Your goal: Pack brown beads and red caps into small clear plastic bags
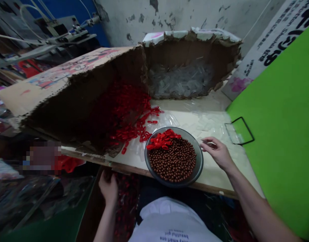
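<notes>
The fingers point(208, 139) and thumb of the right hand point(220, 156) curl toward each other, tips close; whether they pinch anything small, I cannot tell. They sit just beside the right rim of a round, dark grey bowl point(198, 168). The left hand point(109, 188) hangs below the front edge, its fingers bent and partly hidden, so I cannot tell whether they grip anything; small red pieces point(126, 201) lie in the space to its right.

The bowl stands at the front edge of the white-topped bench point(215, 174), filled with shiny round brown beads point(174, 164). Glossy red plastic pieces point(162, 140) are heaped on the beads at the far left. Beyond, a torn-edged brown cardboard box point(56, 111) spills more red pieces point(126, 107) onto the bench. Behind, another cut cardboard box point(174, 50) holds clear plastic pieces point(182, 80). A bright green panel point(282, 134) stands at right.
</notes>
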Demonstrator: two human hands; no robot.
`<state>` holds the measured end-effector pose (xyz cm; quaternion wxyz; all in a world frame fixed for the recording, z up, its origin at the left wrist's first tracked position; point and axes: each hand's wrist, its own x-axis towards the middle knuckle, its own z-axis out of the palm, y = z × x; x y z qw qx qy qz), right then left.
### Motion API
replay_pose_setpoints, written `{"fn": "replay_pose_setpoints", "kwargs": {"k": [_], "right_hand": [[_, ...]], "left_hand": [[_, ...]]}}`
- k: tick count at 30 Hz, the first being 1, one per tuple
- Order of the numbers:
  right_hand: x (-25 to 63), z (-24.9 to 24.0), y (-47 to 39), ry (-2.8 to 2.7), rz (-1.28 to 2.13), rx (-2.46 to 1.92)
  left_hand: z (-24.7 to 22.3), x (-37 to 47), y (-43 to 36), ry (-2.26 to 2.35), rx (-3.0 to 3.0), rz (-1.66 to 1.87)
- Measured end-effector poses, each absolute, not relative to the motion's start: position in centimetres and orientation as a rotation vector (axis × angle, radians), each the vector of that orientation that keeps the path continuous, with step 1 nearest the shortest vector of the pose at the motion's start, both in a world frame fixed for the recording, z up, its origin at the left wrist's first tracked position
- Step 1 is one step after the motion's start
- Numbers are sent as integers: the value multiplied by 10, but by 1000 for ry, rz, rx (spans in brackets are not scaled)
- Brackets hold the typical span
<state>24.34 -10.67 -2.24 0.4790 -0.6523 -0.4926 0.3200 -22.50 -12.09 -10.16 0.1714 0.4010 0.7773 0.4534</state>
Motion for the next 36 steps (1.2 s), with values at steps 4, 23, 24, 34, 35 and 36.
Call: {"fn": "replay_pose_setpoints", "kwargs": {"k": [4, 23, 24, 34, 35, 36], "right_hand": [[208, -12, -107, -1627, 726, -1680], [145, -39, -80, -2599, 712, -1456], [147, -37, -80, -2564, 762, -1446], [163, -12, -91, -1604, 1341, -1385], [161, -8, -92, -1553, 1381, -1362], [159, -3, -92, -1505, 1415, -1339]], "left_hand": [[-62, -132, -99, 1849, 1633, 1325], [-36, -47, -90, 1444, 2058, 913], [-36, -47, -90, 1439, 2055, 911], [-25, -52, -87, 1189, 1812, 998], [-20, -50, -87, 1113, 1751, 972], [-16, -47, -87, 1021, 1672, 934]]}}
